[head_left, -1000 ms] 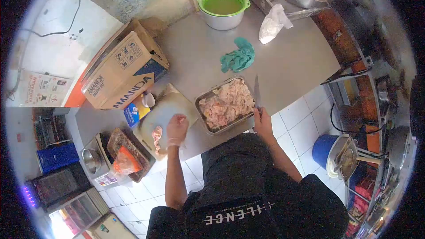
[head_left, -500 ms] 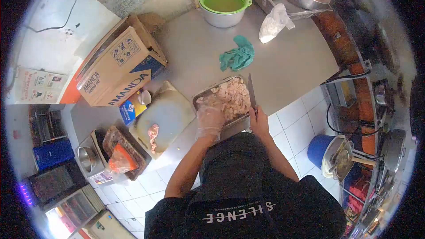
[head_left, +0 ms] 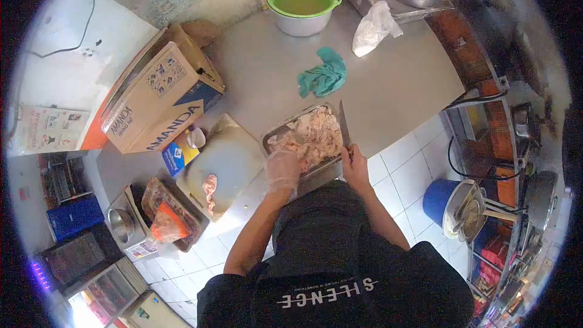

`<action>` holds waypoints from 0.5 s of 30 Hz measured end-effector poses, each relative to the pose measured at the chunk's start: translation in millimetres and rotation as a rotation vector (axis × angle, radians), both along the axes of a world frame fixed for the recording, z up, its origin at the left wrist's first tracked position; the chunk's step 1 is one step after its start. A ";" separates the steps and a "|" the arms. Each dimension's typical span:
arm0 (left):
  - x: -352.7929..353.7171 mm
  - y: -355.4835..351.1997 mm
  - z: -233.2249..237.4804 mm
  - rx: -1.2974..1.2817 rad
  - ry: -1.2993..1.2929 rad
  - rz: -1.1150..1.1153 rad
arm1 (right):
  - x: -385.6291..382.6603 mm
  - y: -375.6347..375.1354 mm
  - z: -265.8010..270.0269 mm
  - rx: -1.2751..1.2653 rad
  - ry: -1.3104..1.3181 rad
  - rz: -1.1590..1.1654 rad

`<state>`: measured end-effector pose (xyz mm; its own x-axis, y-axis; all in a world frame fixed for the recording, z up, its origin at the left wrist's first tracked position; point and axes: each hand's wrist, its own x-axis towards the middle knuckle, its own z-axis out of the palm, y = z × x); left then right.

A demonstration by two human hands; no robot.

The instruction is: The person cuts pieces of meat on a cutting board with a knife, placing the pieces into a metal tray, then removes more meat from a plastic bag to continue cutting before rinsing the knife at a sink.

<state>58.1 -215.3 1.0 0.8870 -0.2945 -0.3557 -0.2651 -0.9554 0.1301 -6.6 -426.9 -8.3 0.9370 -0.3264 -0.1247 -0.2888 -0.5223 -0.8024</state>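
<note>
My right hand (head_left: pixel 355 164) is closed round the handle of a knife (head_left: pixel 344 123), whose blade points away from me along the right side of a metal tray. Pieces of pale raw meat (head_left: pixel 319 133) fill the tray (head_left: pixel 280 129). My left hand (head_left: pixel 283 171), in a clear plastic glove, is at the tray's near left corner, touching the meat there; its fingertips are partly hidden. To the left, a strip of meat (head_left: pixel 210 188) lies on a cutting board (head_left: pixel 234 161).
Behind the tray are a green cloth (head_left: pixel 323 74), a green colander in a white basin (head_left: pixel 302 23) and a white plastic bag (head_left: pixel 371 30). A cardboard box (head_left: pixel 155 106) stands left, above a stained tray (head_left: pixel 197 225) with an orange bag. A blue bucket (head_left: pixel 438 197) stands right.
My left hand has drawn back from over the meat toward the tray's near left corner, uncovering more meat. My right hand still holds the knife in nearly the same place.
</note>
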 end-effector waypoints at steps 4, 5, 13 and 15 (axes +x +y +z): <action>13.2 -13.9 34.3 0.000 -0.041 0.050 | 7.5 4.7 8.6 0.031 0.030 -0.014; 15.1 -17.8 45.8 -0.004 -0.098 0.043 | 7.2 6.0 11.3 0.041 0.035 -0.030; 11.3 -23.0 8.8 -0.112 -0.307 0.182 | -1.1 5.8 -2.4 -0.001 0.015 -0.048; 13.6 -21.5 8.6 -0.105 -0.206 0.201 | -3.7 6.4 -2.0 0.046 0.036 -0.058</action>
<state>71.7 -236.8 9.6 0.9816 -0.1309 -0.1392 -0.1027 -0.9757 0.1936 -10.3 -420.5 -10.3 0.9114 -0.3728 -0.1739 -0.3462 -0.4667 -0.8138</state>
